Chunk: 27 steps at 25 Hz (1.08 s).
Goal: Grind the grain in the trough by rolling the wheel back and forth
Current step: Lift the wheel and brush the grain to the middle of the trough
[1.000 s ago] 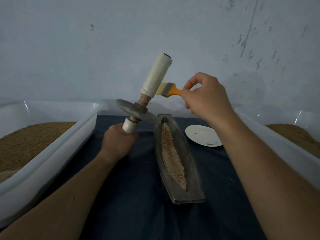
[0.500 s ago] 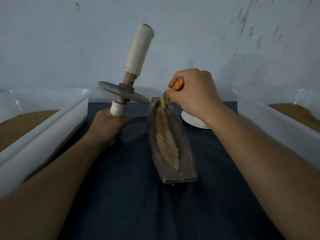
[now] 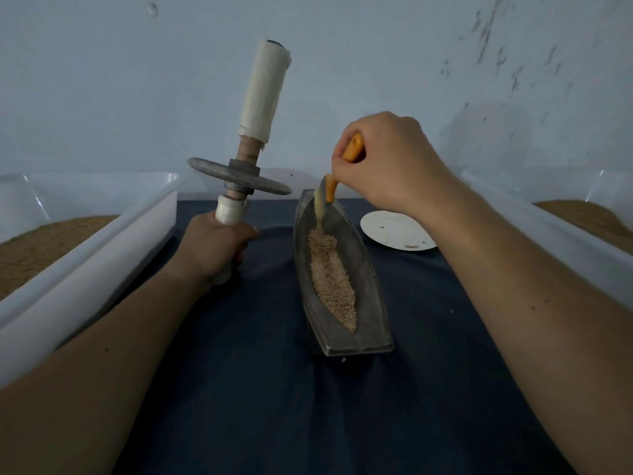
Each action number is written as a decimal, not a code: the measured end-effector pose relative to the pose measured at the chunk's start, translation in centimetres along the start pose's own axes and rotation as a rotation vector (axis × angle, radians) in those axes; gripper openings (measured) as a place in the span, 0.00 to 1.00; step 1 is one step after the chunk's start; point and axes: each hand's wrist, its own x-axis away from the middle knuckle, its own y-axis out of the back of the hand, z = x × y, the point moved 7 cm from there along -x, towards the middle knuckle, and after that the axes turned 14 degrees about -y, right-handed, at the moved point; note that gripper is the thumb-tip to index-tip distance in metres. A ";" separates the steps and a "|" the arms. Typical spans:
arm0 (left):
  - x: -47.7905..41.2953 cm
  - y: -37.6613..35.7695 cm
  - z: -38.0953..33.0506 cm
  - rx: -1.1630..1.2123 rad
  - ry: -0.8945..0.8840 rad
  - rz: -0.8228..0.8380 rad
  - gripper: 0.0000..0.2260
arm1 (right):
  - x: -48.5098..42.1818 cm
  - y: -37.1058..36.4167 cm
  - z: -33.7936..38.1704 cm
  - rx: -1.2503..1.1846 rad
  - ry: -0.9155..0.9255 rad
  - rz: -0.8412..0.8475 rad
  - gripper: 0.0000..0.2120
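Head view: the trough (image 3: 368, 293) lies lengthwise on the dark cloth (image 3: 260, 389). Left of it and lifted clear, the wheel (image 3: 239, 176) is held axle-up, the left hand (image 3: 214, 245) wrapped round its lower handle. The right hand (image 3: 387, 162) grips the brush (image 3: 330, 190), bristles in the trough's far tip. Short, light strokes toward the middle should gather the grain (image 3: 330, 279) for rolling.

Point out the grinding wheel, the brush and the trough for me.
grinding wheel (image 3: 209, 167): head view, on the metal disc's top face.
brush (image 3: 331, 189): head view, orange handle near the bristles.
trough (image 3: 364, 296): head view, bare right inner wall.
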 end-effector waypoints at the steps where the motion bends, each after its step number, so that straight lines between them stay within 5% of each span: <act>1: 0.0 0.0 0.0 0.001 -0.002 -0.002 0.09 | 0.1 -0.1 0.1 -0.009 0.005 -0.023 0.04; 9: -0.2 0.1 0.2 -0.007 -0.006 0.005 0.09 | 0.8 -2.7 -1.3 -0.073 -0.009 0.118 0.02; 14: -0.4 0.1 0.5 0.002 -0.003 0.005 0.09 | 0.5 -1.3 -1.1 -0.100 0.020 -0.025 0.05; 19: -0.5 0.2 0.6 0.014 -0.008 -0.002 0.09 | 1.0 -3.3 -0.9 0.031 0.038 0.163 0.03; 24: -0.4 0.0 0.6 0.015 -0.016 0.018 0.09 | 0.7 -2.1 -0.7 -0.031 0.037 0.037 0.05; 27: -0.4 0.0 0.6 0.008 -0.016 0.018 0.09 | 0.9 -2.9 -1.0 -0.009 0.028 0.099 0.05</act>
